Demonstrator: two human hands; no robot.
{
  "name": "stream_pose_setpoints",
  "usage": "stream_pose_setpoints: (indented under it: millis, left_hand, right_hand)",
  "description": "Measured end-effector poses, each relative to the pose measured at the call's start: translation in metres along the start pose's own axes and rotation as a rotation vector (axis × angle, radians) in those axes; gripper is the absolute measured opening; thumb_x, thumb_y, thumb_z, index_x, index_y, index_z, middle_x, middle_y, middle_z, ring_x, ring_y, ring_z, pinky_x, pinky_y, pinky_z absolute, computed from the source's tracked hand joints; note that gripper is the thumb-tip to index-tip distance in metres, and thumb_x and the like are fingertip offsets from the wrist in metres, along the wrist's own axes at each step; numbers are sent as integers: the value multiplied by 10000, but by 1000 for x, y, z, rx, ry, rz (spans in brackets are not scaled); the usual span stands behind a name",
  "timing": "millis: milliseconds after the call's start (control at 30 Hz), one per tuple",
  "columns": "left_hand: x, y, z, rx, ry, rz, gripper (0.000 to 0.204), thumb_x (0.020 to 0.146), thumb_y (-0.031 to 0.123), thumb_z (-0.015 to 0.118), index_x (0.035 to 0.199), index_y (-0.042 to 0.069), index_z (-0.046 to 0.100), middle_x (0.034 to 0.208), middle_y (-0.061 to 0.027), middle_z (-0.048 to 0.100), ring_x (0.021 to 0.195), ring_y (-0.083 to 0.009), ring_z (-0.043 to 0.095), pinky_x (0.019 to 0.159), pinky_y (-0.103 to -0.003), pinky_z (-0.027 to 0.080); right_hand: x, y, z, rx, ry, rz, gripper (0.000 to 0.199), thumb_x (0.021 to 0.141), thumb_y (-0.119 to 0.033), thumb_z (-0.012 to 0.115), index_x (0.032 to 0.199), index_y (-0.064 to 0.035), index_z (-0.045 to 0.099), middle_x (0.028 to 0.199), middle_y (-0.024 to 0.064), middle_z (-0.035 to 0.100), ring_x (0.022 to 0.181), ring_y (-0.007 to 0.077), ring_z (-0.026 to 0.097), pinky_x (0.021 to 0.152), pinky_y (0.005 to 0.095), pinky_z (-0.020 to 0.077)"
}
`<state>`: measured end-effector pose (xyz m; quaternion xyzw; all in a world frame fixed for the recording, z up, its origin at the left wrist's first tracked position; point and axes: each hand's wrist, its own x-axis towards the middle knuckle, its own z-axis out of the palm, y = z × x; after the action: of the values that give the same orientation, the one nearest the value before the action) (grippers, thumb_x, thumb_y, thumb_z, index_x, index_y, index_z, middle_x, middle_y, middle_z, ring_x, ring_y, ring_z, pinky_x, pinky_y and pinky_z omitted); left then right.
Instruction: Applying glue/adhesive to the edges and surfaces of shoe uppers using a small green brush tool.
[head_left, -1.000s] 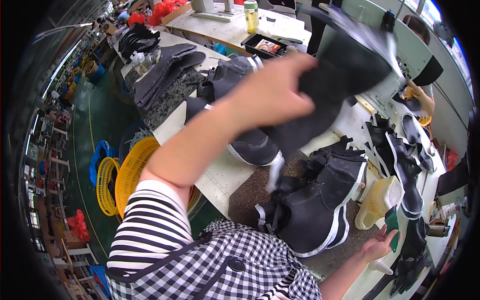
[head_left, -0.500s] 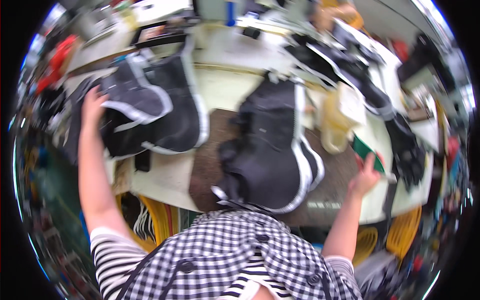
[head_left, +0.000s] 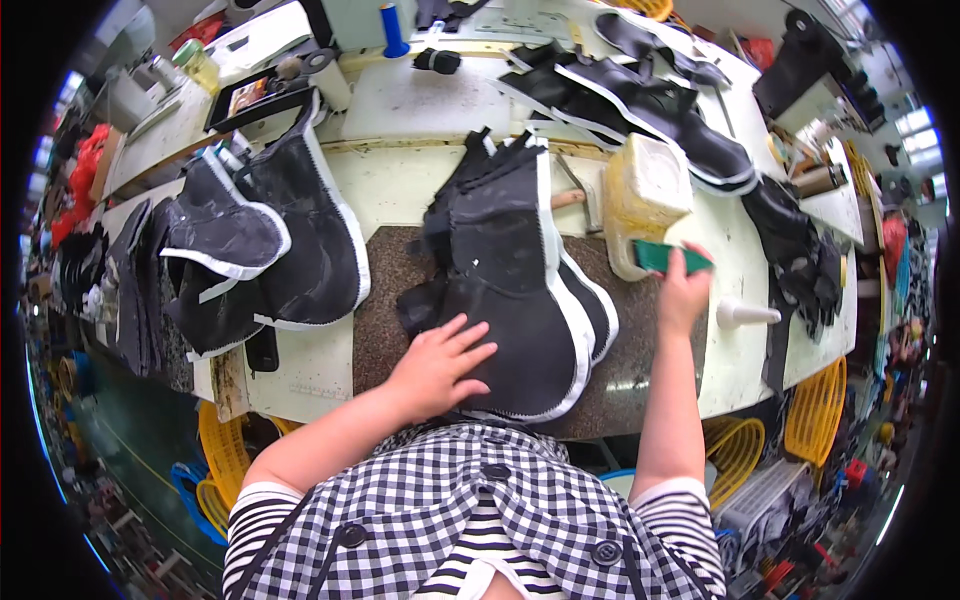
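Before me lies a stack of black boot-upper pieces [head_left: 515, 335] with white edging, spread over a dark speckled slab [head_left: 382, 300]. My left hand [head_left: 440, 368] rests on its lower left part, fingers spread flat. In my right hand [head_left: 685, 290] is a flat green scraper [head_left: 660, 257], gripped between thumb and fingers. The scraper meets the side of a yellowish, glue-smeared plastic container [head_left: 632, 205], and its tip may be partly inside; I cannot tell. A hammer [head_left: 572, 197] lies between the pieces and the container, partly hidden.
More black pieces [head_left: 325, 255] with white edging are piled at the left, above a phone [head_left: 262, 350]. Others [head_left: 650, 110] lie at the back right. A white nozzle-shaped cap [head_left: 745, 314] sits right of my hand. A blue thread spool [head_left: 392, 30] stands at the back.
My left hand has come from the left pile onto the middle pieces. My right hand has carried the green scraper leftward and up to the container. The view is sharper and slightly shifted.
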<state>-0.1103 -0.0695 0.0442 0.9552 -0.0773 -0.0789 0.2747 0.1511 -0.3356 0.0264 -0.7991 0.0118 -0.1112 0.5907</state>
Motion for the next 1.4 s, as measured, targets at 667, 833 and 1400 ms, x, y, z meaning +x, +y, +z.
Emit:
stream_pose_setpoints:
  millis: [667, 833, 1400]
  left_hand:
    - [143, -63, -52, 80, 138, -300, 672, 772, 326, 749, 1320, 15, 514, 1116, -110, 564, 1025, -298, 518, 897, -383, 483]
    - [139, -78, -39, -21, 261, -328, 702, 701, 345, 801, 1221, -55, 550, 1089, -126, 567, 1020, -303, 517, 904, -370, 476]
    - [123, -105, -56, -258, 151, -297, 820, 565, 142, 877, 1287, -27, 528, 1320, -169, 527, 1196, -350, 481, 1049, -386, 410]
  right_hand:
    - [38, -51, 191, -118, -520, -11, 236, 919, -99, 586, 1107, -53, 451, 861, 163, 613, 709, 252, 668, 572, 377, 551]
    - [23, -71, 209, -355, -739, -81, 201, 886, -54, 578, 1064, -57, 484, 761, 177, 626, 676, 295, 661, 604, 437, 504]
    - [-14, -107, 167, -272, -1153, -793, 352, 708, 96, 594, 1004, -93, 610, 929, 90, 680, 853, 304, 670, 717, 377, 537]
